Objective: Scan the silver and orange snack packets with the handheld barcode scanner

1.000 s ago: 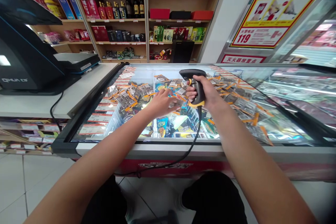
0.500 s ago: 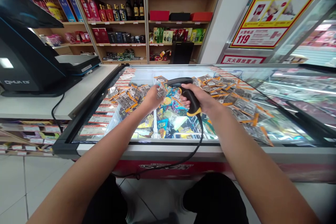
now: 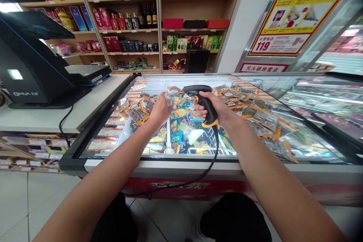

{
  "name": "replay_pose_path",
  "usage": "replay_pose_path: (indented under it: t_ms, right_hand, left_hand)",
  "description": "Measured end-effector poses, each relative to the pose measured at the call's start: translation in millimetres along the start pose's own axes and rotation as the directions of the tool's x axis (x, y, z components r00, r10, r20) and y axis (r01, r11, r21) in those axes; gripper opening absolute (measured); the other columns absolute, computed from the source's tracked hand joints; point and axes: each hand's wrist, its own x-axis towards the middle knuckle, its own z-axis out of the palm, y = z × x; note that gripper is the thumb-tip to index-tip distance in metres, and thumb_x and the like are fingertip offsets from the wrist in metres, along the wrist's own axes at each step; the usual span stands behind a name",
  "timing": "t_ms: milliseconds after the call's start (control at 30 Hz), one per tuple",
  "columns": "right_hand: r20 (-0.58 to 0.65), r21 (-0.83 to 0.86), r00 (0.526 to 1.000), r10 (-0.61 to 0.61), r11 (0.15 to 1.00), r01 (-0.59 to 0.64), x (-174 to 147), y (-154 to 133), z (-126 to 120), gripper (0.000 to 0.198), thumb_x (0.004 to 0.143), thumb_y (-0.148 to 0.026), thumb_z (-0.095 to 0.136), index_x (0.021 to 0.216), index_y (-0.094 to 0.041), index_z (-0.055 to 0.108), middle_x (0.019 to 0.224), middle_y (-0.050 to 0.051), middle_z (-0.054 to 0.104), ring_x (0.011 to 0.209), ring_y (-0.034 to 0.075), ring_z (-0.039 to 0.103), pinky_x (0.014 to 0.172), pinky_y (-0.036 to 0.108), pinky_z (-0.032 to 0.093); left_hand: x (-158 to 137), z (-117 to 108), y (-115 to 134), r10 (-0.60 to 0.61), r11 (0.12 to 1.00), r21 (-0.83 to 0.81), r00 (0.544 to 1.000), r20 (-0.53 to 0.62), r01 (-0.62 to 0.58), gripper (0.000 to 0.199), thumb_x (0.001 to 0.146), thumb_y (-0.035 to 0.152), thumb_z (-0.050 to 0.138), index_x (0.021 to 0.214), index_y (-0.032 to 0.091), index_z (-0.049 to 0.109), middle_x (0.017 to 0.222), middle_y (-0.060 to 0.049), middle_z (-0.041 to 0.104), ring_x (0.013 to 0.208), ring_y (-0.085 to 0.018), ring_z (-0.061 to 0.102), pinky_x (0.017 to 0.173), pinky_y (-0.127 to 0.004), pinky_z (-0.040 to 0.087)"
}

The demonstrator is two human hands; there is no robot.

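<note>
Loose packets with orange edges lay in a left-hand pile (image 3: pixel 136 112) and a right-hand pile (image 3: pixel 266 117) on the glass-topped freezer (image 3: pixel 181 165), with colourful bags (image 3: pixel 195 134) showing beneath the glass. A dark terminal (image 3: pixel 39 68) stood on the worktop (image 3: pixel 99 100) to the left, and stocked shelves (image 3: pixel 193 5) rose behind. A black cable (image 3: pixel 209 165) hung in a curve across the freezer's front edge. The scanner (image 3: pixel 209 112) was black with yellow trim, its head uppermost, above the glass between the piles. A small, pale, shiny packet (image 3: pixel 169 99) was partly hidden by fingers. The right hand (image 3: pixel 217 106) wrapped the scanner's handle; the left hand (image 3: pixel 159 109), near the left-hand pile, pinched that packet. Both forearms reached forward.
</note>
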Motion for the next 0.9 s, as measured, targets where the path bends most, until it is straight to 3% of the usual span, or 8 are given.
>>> replay_pose_path:
  t_ms: [67,133,267,400,500,600,800,900]
  right_hand:
    - [-0.041,0.063,0.999,-0.021,0.998,0.023,-0.3,-2.3,-0.9,0.027,0.096,-0.041,0.058,0.08,-0.02,0.051,0.059,-0.001,0.049,0.045,0.01,0.042,0.038,0.02,0.041]
    - [-0.087,0.121,0.995,-0.055,0.99,0.066,-0.9,-4.9,-1.7,0.025,0.096,-0.04,0.058,0.082,-0.02,0.051,0.059,-0.001,0.049,0.044,0.009,0.041,0.038,0.019,0.041]
    - [-0.148,0.214,0.982,-0.117,0.966,0.147,-2.1,-9.4,-2.8,0.02,0.095,-0.036,0.057,0.085,-0.019,0.052,0.059,-0.003,0.048,0.043,0.007,0.042,0.038,0.017,0.04]
    - [-0.167,0.256,0.976,-0.139,0.95,0.179,-0.7,-10.4,-5.2,0.02,0.094,-0.036,0.059,0.085,-0.02,0.052,0.058,-0.004,0.047,0.042,0.007,0.043,0.039,0.016,0.041]
    - [-0.185,0.243,0.973,-0.136,0.953,0.18,1.2,-9.2,-6.4,0.02,0.093,-0.037,0.059,0.084,-0.021,0.051,0.057,-0.004,0.047,0.041,0.008,0.043,0.039,0.017,0.041]
    - [-0.19,0.242,0.974,-0.127,0.955,0.172,1.2,-8.4,-4.6,0.019,0.094,-0.036,0.059,0.084,-0.021,0.051,0.057,-0.004,0.048,0.041,0.008,0.043,0.038,0.017,0.041]
    - [-0.205,0.17,0.97,-0.131,0.971,0.167,-2.6,-8.7,0.0,0.019,0.094,-0.035,0.059,0.083,-0.021,0.052,0.056,-0.004,0.049,0.042,0.008,0.043,0.037,0.018,0.042]
    - [-0.188,0.007,0.976,-0.109,0.994,0.112,-2.1,-6.0,-2.9,0.021,0.094,-0.036,0.061,0.081,-0.02,0.054,0.055,-0.002,0.051,0.041,0.009,0.044,0.035,0.02,0.042]
  left_hand:
    - [-0.5,-10.1,-6.0,-0.008,0.98,0.196,0.998,-0.058,0.02,0.069,0.096,0.023,0.055,0.157,0.007,0.027,0.136,-0.026,0.055,0.128,-0.036,0.055,0.101,-0.044,0.046]
    - [-1.0,-23.0,-12.1,-0.002,0.928,0.368,0.991,-0.136,0.052,0.062,0.095,0.021,0.054,0.155,0.017,0.04,0.135,-0.024,0.055,0.126,-0.038,0.055,0.1,-0.048,0.045]
    - [-3.0,-36.9,-12.3,0.12,0.863,0.506,0.97,-0.211,0.003,0.035,0.095,0.018,0.052,0.127,0.024,0.068,0.149,-0.018,0.048,0.137,-0.039,0.045,0.109,-0.053,0.037]
    - [-10.6,-12.5,16.3,0.356,0.873,0.336,0.933,0.055,-0.353,0.043,0.101,0.035,0.048,0.143,0.027,0.057,0.154,-0.012,0.048,0.142,-0.033,0.044,0.116,-0.053,0.035]
    - [-18.5,14.4,41.4,0.479,0.845,0.107,0.832,0.281,-0.523,0.07,0.102,0.061,0.04,0.162,0.029,0.029,0.17,-0.011,0.027,0.153,-0.034,0.031,0.119,-0.053,0.033]
    - [-24.2,22.9,52.2,0.526,0.805,0.041,0.744,0.411,-0.592,0.076,0.101,0.069,0.029,0.163,0.025,0.028,0.172,-0.011,0.024,0.156,-0.033,0.026,0.121,-0.052,0.03]
    - [-30.3,-1.5,44.1,0.494,0.783,0.256,0.817,0.298,-0.567,0.052,0.105,0.055,0.032,0.136,0.025,0.061,0.137,-0.014,0.059,0.126,-0.032,0.055,0.103,-0.046,0.046]
    - [-26.6,-2.7,38.2,0.333,0.862,0.342,0.926,0.178,-0.375,0.046,0.105,0.049,0.037,0.139,0.025,0.057,0.137,-0.015,0.056,0.123,-0.032,0.055,0.098,-0.045,0.047]
